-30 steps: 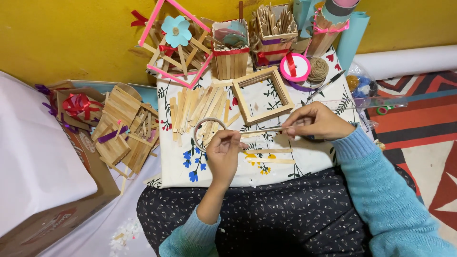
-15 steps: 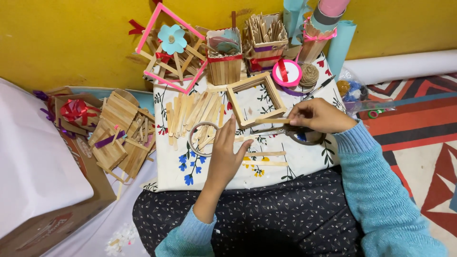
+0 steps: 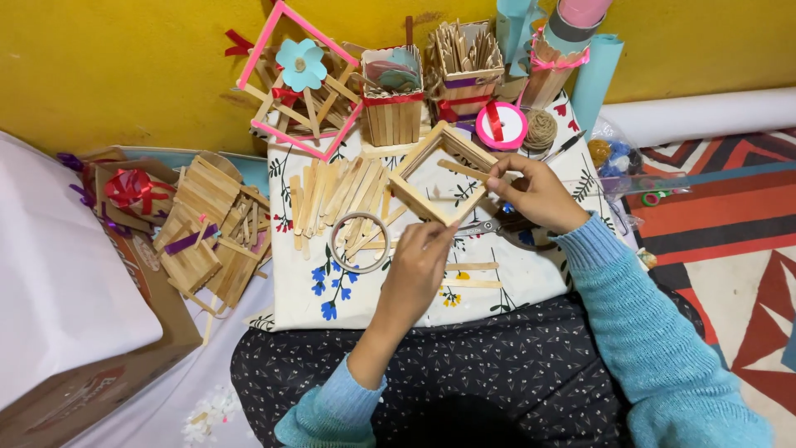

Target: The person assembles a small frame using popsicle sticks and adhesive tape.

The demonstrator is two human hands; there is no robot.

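Note:
A square frame of flat wooden sticks [image 3: 412, 197] sits tilted like a diamond over the flowered white cloth [image 3: 514, 274]. My left hand [image 3: 417, 270] pinches its near corner. My right hand [image 3: 539, 192] grips its right corner, where a short stick [image 3: 461, 170] points into the opening. Scissors [image 3: 483, 226] lie on the cloth just under my right hand. A ring of tape [image 3: 359, 242] rests left of my left hand, beside a spread of loose sticks [image 3: 327, 195]. Two more sticks [image 3: 471, 275] lie near my left wrist.
Against the yellow wall stand a pink-edged stick frame with a blue paper flower [image 3: 302, 65], two stick boxes [image 3: 391, 112] [image 3: 464, 62], a pink ribbon spool [image 3: 500, 124], twine [image 3: 541, 129] and paper rolls [image 3: 593, 75]. Stick crafts [image 3: 207, 236] and a cardboard box [image 3: 91, 365] sit left.
My right hand has let go of the scissors, which now lie on the cloth, and moved up to the frame. My left hand has come forward and taken the frame's near corner.

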